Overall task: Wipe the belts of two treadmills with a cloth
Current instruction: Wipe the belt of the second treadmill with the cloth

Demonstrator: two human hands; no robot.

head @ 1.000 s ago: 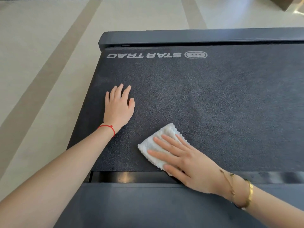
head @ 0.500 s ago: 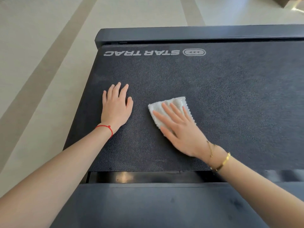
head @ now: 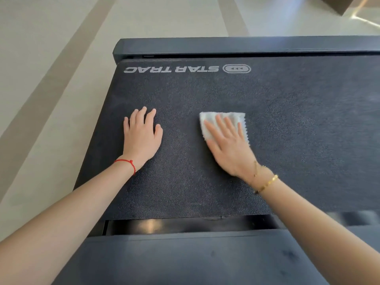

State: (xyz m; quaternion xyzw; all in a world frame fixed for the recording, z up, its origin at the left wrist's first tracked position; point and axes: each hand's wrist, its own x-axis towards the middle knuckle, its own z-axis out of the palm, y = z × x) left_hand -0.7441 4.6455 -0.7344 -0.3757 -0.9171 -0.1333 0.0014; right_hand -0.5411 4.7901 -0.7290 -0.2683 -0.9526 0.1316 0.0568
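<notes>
Progress: I judge myself partway through the first dark textured treadmill belt (head: 277,140); I see only this one machine, so the second belt is presumably still to do.
Done so far: I cannot tell from the surface which patches are already clean (the belt looks evenly dark and speckled).
Left: the wide stretch out to my right and the strip up by the white STAR TRAC lettering (head: 170,69) look like the likely remainder.
Cloth position: the small white folded terry cloth (head: 224,122) lies flat on the belt, roughly mid-width, well short of the lettering.
Cloth axis: its long side runs across the belt, left to right, its zigzag edge facing right.
Right hand (head: 230,147): pressing the cloth down with straight, spread fingers, not gripping it; the fingers point away from me.
Left hand (head: 141,136): flat on the bare belt, holding nothing, well apart from the cloth (a brace, I'd say).
</notes>
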